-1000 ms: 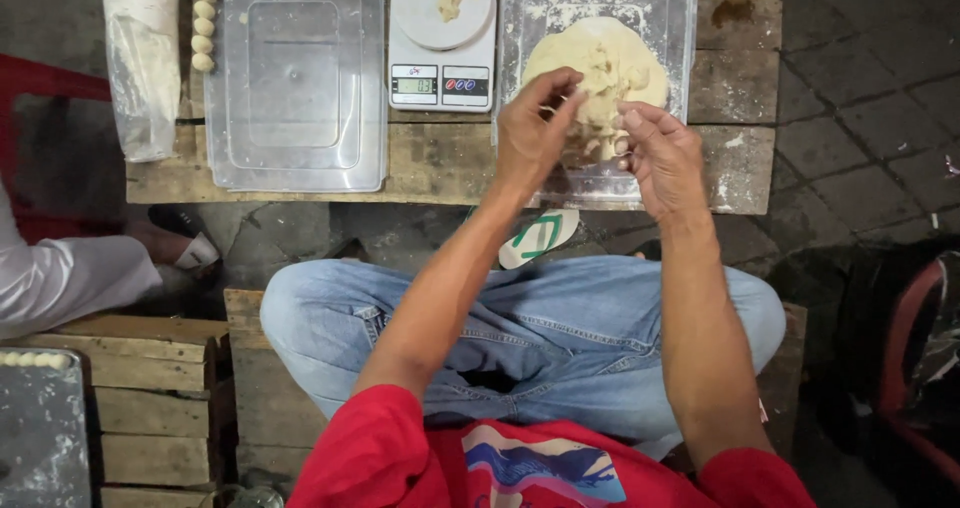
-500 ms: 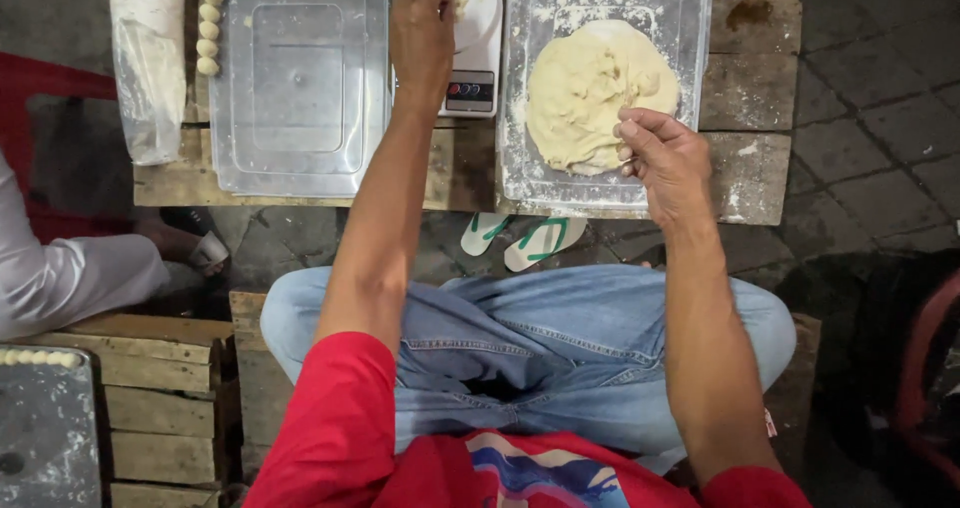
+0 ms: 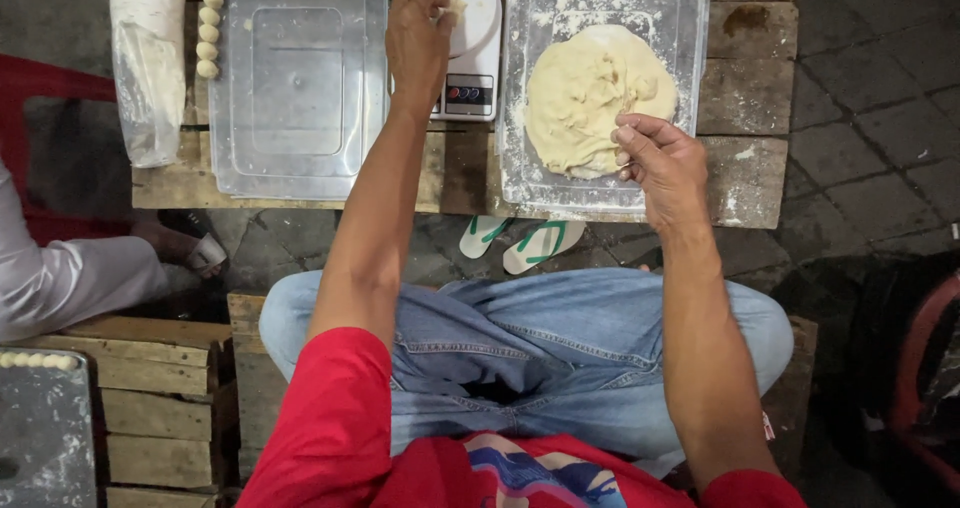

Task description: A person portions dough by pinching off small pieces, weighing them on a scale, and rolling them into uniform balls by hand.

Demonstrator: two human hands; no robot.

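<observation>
Barely shifted, left hand (image 3: pixel 418 38) pinches a dough lump (image 3: pixel 456 8) over the round scale (image 3: pixel 462 38); right hand (image 3: pixel 660 163) curls loosely, empty.

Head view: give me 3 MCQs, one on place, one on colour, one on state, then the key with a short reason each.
1. Where is the left hand?
A. over the white kitchen scale
B. in the person's lap
C. on the plastic bag

2. What colour are the straps of the sandals under the bench?
A. red
B. green
C. black

3. In what state is the big dough mass?
A. rolled into one long rope
B. baked brown
C. a soft pale lump in a floured clear tray

Key:
1 A, the hand pinches a small dough piece above the scale's plate.
2 B, green straps show on white soles.
3 C, the lump lies uncut and raw, with the right hand at its near edge.
</observation>
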